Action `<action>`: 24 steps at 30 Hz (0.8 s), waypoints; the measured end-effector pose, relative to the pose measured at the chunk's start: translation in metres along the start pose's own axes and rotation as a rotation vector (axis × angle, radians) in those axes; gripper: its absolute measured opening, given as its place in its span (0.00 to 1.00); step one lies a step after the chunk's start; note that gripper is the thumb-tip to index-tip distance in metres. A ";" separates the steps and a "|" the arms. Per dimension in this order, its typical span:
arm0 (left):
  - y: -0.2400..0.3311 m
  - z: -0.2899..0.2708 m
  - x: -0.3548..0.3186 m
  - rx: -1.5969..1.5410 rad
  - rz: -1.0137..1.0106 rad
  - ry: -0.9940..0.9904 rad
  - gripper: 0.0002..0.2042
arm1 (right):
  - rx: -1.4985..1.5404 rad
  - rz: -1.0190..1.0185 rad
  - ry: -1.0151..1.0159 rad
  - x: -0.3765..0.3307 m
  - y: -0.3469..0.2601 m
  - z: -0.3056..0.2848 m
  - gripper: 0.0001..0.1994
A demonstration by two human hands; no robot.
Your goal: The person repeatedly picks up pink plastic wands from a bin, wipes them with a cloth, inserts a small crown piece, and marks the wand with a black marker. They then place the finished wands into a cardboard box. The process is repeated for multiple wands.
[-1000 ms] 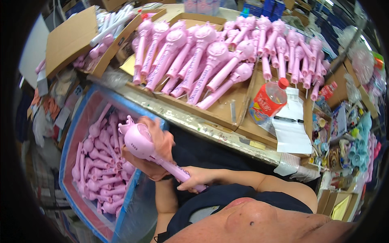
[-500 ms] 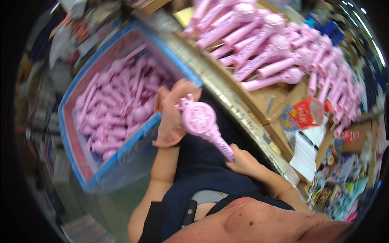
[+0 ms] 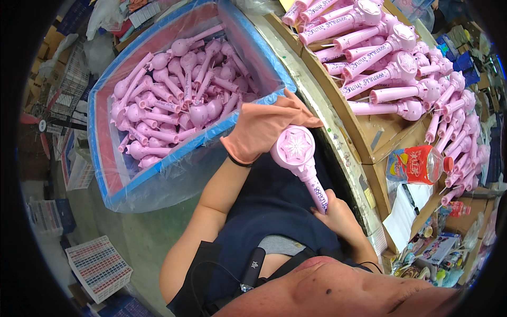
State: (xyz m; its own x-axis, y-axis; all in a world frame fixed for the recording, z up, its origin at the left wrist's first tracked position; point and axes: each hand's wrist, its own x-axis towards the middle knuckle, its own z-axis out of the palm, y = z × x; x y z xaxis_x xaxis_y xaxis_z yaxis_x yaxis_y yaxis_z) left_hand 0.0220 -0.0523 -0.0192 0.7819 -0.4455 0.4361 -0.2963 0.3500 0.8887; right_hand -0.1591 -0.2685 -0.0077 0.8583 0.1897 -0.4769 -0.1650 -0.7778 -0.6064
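A pink toy wand (image 3: 296,146), with a star-shaped medallion on its round head and dark lettering along its handle, is tilted in front of me. My right hand (image 3: 340,214), bare, is closed round the lower end of its handle. My left hand (image 3: 259,129) wears a loose orange glove and is closed against the upper edge of the wand's head. Part of its fingers is hidden behind the head and under the glove's folds.
To the left stands a blue-rimmed, plastic-lined bin (image 3: 100,153) heaped with pink wand pieces (image 3: 174,90). At right, a cardboard tray (image 3: 362,140) holds more pink wands (image 3: 393,68). Nearby are a red-labelled bottle (image 3: 417,165), a white paper (image 3: 398,224) and a pen (image 3: 410,198).
Both hands and the wand have shifted right in the view. The wand's medallion now faces up more squarely, and the gloved left hand has come over its upper edge.
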 end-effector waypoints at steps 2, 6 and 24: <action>0.003 0.001 0.000 -0.072 -0.030 0.129 0.15 | -0.011 0.001 0.001 0.001 0.001 0.001 0.19; 0.011 0.009 0.002 -0.755 -0.121 0.555 0.14 | 0.036 0.004 0.043 0.006 0.002 0.003 0.18; 0.034 0.015 -0.007 0.414 -0.124 0.024 0.18 | -0.114 0.052 0.194 -0.002 -0.002 0.004 0.17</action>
State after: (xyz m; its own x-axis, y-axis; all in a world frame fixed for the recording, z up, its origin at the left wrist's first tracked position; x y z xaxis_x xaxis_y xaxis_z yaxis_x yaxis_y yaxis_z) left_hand -0.0016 -0.0500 0.0103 0.8367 -0.4422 0.3230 -0.3900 -0.0672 0.9183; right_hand -0.1623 -0.2654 -0.0079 0.9293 0.0376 -0.3675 -0.1646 -0.8484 -0.5030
